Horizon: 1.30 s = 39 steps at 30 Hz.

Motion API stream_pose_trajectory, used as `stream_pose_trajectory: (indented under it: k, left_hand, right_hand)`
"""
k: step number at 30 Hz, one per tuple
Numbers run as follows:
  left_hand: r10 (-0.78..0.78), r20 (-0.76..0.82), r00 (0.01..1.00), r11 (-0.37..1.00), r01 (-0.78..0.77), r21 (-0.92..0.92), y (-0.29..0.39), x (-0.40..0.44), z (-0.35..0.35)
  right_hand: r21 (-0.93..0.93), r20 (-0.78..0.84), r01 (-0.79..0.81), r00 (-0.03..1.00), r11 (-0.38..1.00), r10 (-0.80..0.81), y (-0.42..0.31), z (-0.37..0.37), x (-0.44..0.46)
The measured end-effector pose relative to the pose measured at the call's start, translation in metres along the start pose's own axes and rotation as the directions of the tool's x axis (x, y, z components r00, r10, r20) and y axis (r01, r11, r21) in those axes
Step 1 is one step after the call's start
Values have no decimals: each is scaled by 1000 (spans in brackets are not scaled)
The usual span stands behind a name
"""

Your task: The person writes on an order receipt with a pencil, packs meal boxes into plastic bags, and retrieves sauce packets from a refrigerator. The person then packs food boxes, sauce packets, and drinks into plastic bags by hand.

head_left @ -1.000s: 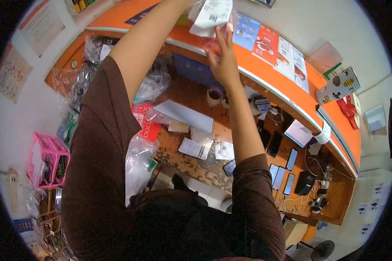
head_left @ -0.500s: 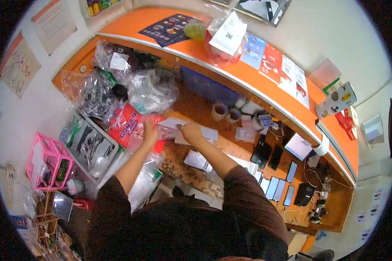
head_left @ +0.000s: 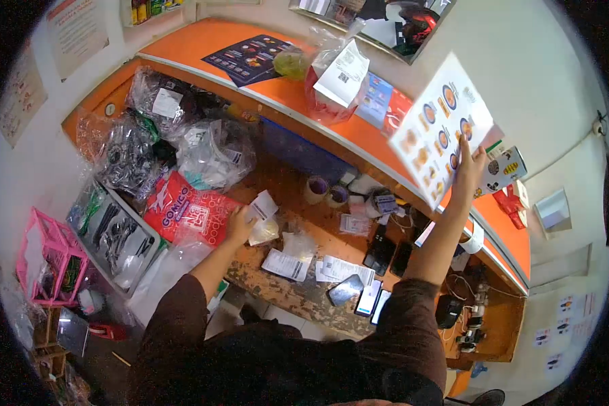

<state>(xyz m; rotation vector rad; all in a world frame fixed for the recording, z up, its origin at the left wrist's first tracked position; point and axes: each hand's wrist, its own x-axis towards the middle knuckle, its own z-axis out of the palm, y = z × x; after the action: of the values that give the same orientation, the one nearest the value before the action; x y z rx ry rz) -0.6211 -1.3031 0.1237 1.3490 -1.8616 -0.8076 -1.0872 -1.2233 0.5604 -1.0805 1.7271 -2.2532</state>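
My right hand (head_left: pixel 468 169) is raised over the orange counter, its fingers closed on a white menu sheet (head_left: pixel 440 122) printed with food pictures. The sheet is tilted and its left edge is blurred. My left hand (head_left: pixel 239 224) is low over the desk, fingers curled at the edge of a white receipt (head_left: pixel 262 205). A small clear plastic bag (head_left: pixel 264 231) is just below that slip. To the left, touching the same hand, is a red plastic bag (head_left: pixel 186 210) with white and purple print.
A grey tray (head_left: pixel 118 237) of black items and a pink basket (head_left: pixel 51 260) are at the left. Phones (head_left: pixel 369 298) and papers (head_left: pixel 285 264) lie along the desk. On the orange ledge (head_left: pixel 210 44) stands a red bagged package (head_left: pixel 331 95) with a receipt.
My right hand has moved from the desk up to the right and now holds the menu sheet. My left hand has stayed near the red bag. The view has shifted slightly.
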Motion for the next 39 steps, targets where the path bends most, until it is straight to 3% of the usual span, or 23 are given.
stream_pose_trajectory:
  k: [2,4,6,7,9,10,11,12,13,14,15,16,19,20,23,24,26,27,30,32,34,36,39]
  left_hand:
    - [-44,34,998,999,45,-21,7,0,-9]
    - [-115,99,988,993,118,-25,12,-2,-17]
    - [-175,180,968,979,191,-75,-10,-1,-12]
    - [-85,187,979,984,112,-140,-24,-3,-7]
    - [43,119,992,969,-13,-248,-37,-3,-8]
    - [62,61,996,957,-42,-288,-38,-14,-6]
    - [44,-1,999,986,-44,-162,-15,-28,-24]
    - [19,-52,998,999,-20,-25,21,-41,-56]
    - [25,-134,991,999,-21,30,36,-52,-72]
    - [45,-218,975,995,-24,96,42,-71,-86]
    - [-20,-239,971,992,49,119,45,-100,-100]
    - [-47,-210,977,993,69,98,46,-120,-118]
    - [-30,-176,984,983,61,174,51,-192,-194]
    - [2,-170,985,968,41,247,52,-221,-225]
    - [-185,-247,951,901,264,344,54,-336,-303]
    - [-229,-282,932,798,345,494,39,-389,-317]
    - [-393,-421,818,734,555,392,47,-484,-343]
    - [-329,-507,797,703,565,432,46,-536,-346]
    - [-433,-755,492,526,818,232,70,-683,-326]
    - [-454,-883,120,418,904,-92,91,-751,-301]
    - [-328,-937,-121,272,938,-217,96,-822,-259]
    - [-340,-807,-483,276,769,-576,101,-869,-229]
    - [-323,-727,-606,257,683,-683,90,-918,-241]
  right_hand:
    - [-227,77,-111,988,968,131,60,-20,59]
    - [-621,80,62,997,781,-16,133,-19,91]
    - [-922,295,357,899,150,-323,143,-6,74]
    - [-919,253,345,888,192,-383,128,11,63]
    - [-675,220,619,689,402,-691,57,59,-11]
    - [-533,245,687,684,494,-687,51,80,-71]
    - [-365,281,725,683,583,-674,54,91,-118]
    - [-136,612,809,523,572,-594,79,104,-177]
    - [82,856,744,288,663,-429,102,117,-235]
    - [95,947,639,179,763,-268,128,143,-291]
    - [32,976,709,132,705,-176,155,153,-336]
    - [93,976,680,82,728,-201,189,155,-368]
    - [-123,992,913,117,389,39,280,158,-415]
    - [-143,931,875,-40,462,363,194,175,-384]
    - [-148,943,885,-8,442,332,211,196,-388]
    - [-143,946,887,-8,440,324,217,198,-388]
    - [-139,955,882,-1,451,295,224,209,-394]
    - [-143,959,879,9,454,284,232,213,-393]
    - [-134,969,874,17,467,246,229,231,-407]
    - [-146,976,863,44,484,216,223,244,-420]
    - [-171,981,837,94,520,171,210,257,-428]
    - [-183,983,776,156,603,98,180,270,-440]
    - [-86,973,622,222,778,-70,103,283,-484]
